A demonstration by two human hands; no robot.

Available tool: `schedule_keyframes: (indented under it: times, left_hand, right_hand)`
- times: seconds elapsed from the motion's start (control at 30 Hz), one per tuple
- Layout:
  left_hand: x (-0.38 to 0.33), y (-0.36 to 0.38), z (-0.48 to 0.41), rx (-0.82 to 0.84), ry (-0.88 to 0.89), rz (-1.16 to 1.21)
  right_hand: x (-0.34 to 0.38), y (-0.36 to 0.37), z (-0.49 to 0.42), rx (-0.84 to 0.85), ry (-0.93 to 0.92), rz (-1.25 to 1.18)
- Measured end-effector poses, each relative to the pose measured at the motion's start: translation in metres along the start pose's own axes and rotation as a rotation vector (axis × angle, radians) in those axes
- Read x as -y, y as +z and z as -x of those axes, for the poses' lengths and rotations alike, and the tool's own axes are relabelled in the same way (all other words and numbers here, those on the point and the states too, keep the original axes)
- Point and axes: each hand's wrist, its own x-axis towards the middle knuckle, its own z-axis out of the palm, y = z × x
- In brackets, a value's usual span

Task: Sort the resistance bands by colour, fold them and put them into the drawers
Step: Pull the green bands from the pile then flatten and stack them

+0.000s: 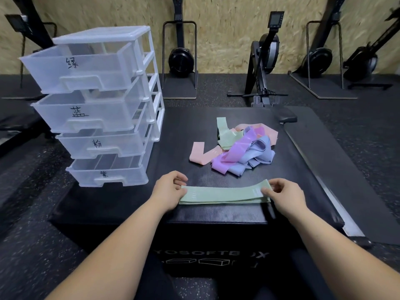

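Observation:
A pale green resistance band (224, 194) lies flat and stretched out near the front edge of a black soft box (194, 213). My left hand (170, 190) pinches its left end and my right hand (283, 195) pinches its right end. Behind it sits a tangled pile of bands (240, 146) in green, pink, purple and blue. A pink band (198, 153) trails out of the pile to the left. A clear plastic drawer unit (97, 105) stands at the left of the box, its four drawers pulled out and each marked with a handwritten label.
A black mat and a metal rail (324, 187) run along the box's right side. Rowing machines (264, 61) stand upright against the wood-panel back wall. Dark speckled rubber flooring surrounds the box.

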Motion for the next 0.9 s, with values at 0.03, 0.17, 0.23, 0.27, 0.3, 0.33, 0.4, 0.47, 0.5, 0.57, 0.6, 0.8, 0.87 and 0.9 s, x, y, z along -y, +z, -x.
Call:
schedule_keyframes:
  times: [0.03,0.17,0.23,0.27,0.3,0.33,0.4,0.47,0.5,0.57,0.6,0.8,0.87,0.9]
  left_hand:
    - [0.0,0.002,0.001,-0.016,0.002,-0.008]
    - [0.002,0.009,0.003,-0.049,0.037,-0.113]
    - [0.003,0.012,0.005,-0.056,0.085,-0.225]
    - [0.004,0.014,0.006,-0.058,0.11,-0.268]
    - [0.006,0.015,0.008,-0.064,0.131,-0.296]
    - [0.008,0.017,0.009,-0.072,0.148,-0.314]
    - [0.015,0.017,0.011,-0.098,0.172,-0.321]
    - [0.022,0.015,0.013,-0.101,0.198,-0.29]
    - [0.026,0.013,0.013,-0.076,0.211,-0.263]
    - [0.032,0.007,0.014,0.018,0.25,-0.242]
    - [0.035,0.004,0.015,0.066,0.273,-0.261]
    - [0.039,-0.004,0.01,0.133,0.323,-0.333]
    - [0.037,-0.004,0.009,0.15,0.327,-0.343]
    - [0.036,-0.005,0.009,0.155,0.328,-0.347]
  right_hand:
    - [0.001,0.001,0.002,0.001,-0.013,0.024]
    - [-0.001,0.005,0.007,-0.008,-0.057,0.122]
    - [-0.006,0.009,0.01,-0.023,-0.089,0.216]
    - [-0.009,0.011,0.012,-0.039,-0.102,0.252]
    - [-0.012,0.012,0.013,-0.054,-0.109,0.268]
    - [-0.014,0.013,0.013,-0.064,-0.118,0.265]
    - [-0.017,0.014,0.013,-0.07,-0.172,0.247]
    - [-0.021,0.013,0.011,-0.058,-0.277,0.26]
    - [-0.023,0.011,0.009,-0.032,-0.337,0.276]
    - [-0.028,0.007,0.005,0.061,-0.456,0.324]
    - [-0.03,0.005,0.003,0.112,-0.499,0.352]
    - [-0.031,-0.001,-0.007,0.199,-0.546,0.367]
    - [-0.029,-0.001,-0.008,0.199,-0.542,0.364]
    - [-0.028,-0.001,-0.008,0.201,-0.538,0.366]
